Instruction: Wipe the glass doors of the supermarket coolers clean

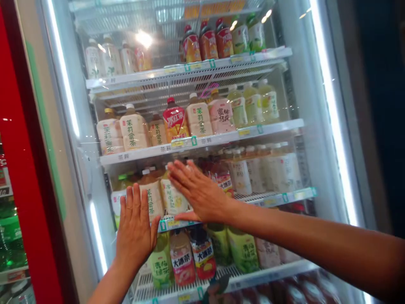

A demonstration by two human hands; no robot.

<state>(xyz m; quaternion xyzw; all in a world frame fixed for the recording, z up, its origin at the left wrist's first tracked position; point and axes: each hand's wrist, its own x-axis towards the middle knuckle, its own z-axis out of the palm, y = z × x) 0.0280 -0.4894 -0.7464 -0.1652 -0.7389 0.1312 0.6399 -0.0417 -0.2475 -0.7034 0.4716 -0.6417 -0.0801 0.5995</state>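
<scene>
Both my hands are raised, palms forward, against or just before the glass front point(144, 39) of a lit drinks fridge; contact with the glass is hard to confirm. My left hand point(134, 226) has its fingers upright and its thumb apart, in front of the third shelf's left end. Higher and further right, my right hand point(201, 194) lies flat with its fingers pointing up and left and the thumb spread. Neither holds anything. Behind them stand a pale tea bottle point(152, 198) and a yellowish-labelled bottle point(174, 196), both partly covered by my hands.
Rows of bottled drinks fill several shelves, with a red-labelled bottle point(176, 120) on the second and green bottles point(243, 249) lower down. Bright light strips point(335, 109) run down both sides. A red panel point(28, 169) borders the fridge at left.
</scene>
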